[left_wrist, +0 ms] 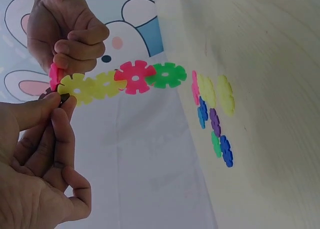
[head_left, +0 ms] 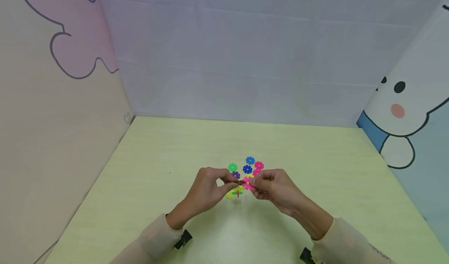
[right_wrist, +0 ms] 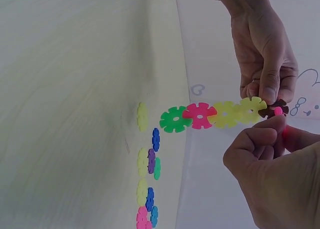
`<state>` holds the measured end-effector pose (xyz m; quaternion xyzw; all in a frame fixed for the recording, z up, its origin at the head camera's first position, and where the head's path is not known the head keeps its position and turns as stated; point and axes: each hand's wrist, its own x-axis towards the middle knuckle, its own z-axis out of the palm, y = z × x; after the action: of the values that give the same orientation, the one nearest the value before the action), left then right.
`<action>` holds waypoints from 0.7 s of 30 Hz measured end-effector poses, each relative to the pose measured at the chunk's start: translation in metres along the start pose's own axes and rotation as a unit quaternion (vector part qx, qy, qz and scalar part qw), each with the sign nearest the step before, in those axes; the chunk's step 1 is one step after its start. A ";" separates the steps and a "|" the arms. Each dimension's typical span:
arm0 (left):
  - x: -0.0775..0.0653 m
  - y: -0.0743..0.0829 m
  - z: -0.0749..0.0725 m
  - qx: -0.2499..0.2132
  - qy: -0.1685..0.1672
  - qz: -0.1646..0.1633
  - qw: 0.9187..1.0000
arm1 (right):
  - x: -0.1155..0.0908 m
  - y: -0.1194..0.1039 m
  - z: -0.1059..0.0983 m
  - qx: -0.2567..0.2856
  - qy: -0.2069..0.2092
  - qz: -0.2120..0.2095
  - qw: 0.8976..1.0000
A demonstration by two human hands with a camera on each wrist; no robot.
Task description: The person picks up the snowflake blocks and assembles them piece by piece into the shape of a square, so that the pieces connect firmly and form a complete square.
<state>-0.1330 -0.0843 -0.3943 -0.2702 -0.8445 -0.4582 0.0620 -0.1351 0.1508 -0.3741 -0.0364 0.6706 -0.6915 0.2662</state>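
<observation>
Broadly, a pale wood-grain tabletop (head_left: 175, 151) is spread beneath the work. From the joining point in the head view, the left hand (head_left: 207, 189) is placed toward nine o'clock and the right hand (head_left: 278, 190) toward three, fingertips set close together, each pinched on a disc. Below them is hung a chain of notched plastic snowflake discs (left_wrist: 114, 86), two yellow, one pink and one green, the green one lowest. Loose snowflake discs (head_left: 232, 166) are scattered on the tabletop, mostly from eleven to two o'clock. At the chain's top, a dark brown disc (right_wrist: 268, 112) is gripped by the left hand, and a bright pink disc (head_left: 247, 185) is held by the right. All can be judged very light, stiff but slightly springy, rather slippery, with thin teeth that might be bent by twisting. Hold is best taken flat across the faces, near the meeting notches, so that the chain is not levered loose; whether those notches are engaged cannot be told.
</observation>
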 end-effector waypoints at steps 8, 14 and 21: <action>-0.001 0.006 -0.008 0.024 -0.008 0.022 0.999 | 0.001 0.003 0.004 0.026 -0.021 0.012 0.999; 0.003 0.008 -0.007 0.017 -0.031 0.042 0.998 | 0.004 0.003 0.005 0.046 -0.040 0.019 0.998; 0.003 0.004 -0.007 0.005 -0.023 0.035 0.999 | 0.013 0.004 0.003 0.020 -0.043 0.025 0.999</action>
<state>-0.1348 -0.0873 -0.3864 -0.3097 -0.8379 -0.4454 0.0598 -0.1434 0.1430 -0.3812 -0.0442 0.6451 -0.6958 0.3127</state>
